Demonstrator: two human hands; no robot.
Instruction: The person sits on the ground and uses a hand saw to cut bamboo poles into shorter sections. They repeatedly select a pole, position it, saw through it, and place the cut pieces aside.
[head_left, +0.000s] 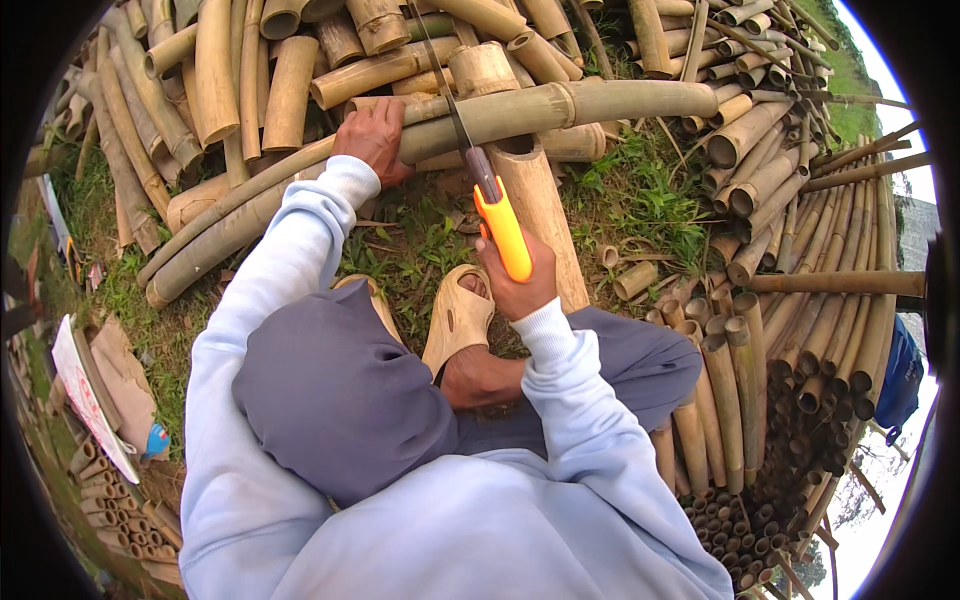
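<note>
Bamboo pole point(640, 100), smooth, round, jointed

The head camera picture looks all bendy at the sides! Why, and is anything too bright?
In the head view, the fisheye lens bends the bamboo poles near the right rim; in that view, the sky at the right edge glares nearly white, while the orange saw handle looks fairly clear.

Bright orange on the saw handle point(509, 238), that's the flash of the day, running up into a dark blade point(441, 80)! The pole point(640, 101) comes in greyish olive, the log point(552, 225) beneath it straw-tan. Pale blue sweatshirt point(420, 540), slate-grey trousers point(335, 390), beige sandal point(450, 318) on green grass point(655, 205), and leftward a white sheet point(92, 400) with what look like red markings, blurry at the rim.
</note>
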